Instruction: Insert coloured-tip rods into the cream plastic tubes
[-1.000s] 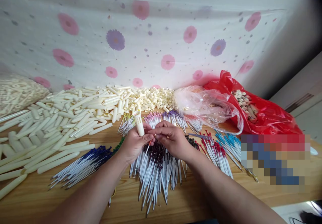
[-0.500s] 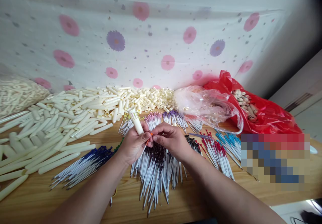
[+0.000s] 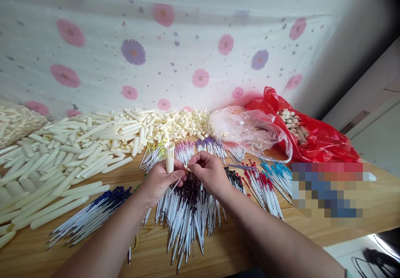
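Note:
My left hand (image 3: 158, 181) is closed round a cream plastic pen barrel (image 3: 169, 157), held upright with its open end up. A thin white refill (image 3: 175, 184) slants down from between my two hands. My right hand (image 3: 208, 172) pinches the top end of that refill, fingertips touching the left thumb. Both hands hover over a heap of white refills with dark purple ends (image 3: 189, 205) on the wooden table (image 3: 315, 226).
Cream barrels (image 3: 78, 149) are piled at the left, small cream springy parts (image 3: 184, 124) at the back. Blue-tipped refills (image 3: 90, 215) lie front left, red and light-blue ones (image 3: 268, 182) right. A clear bag (image 3: 250, 132) and a red bag (image 3: 312, 138) sit back right.
The barrel in my left hand has swung from tilted to upright. My right hand keeps its pinch on the refill. The view has shifted a little to the right.

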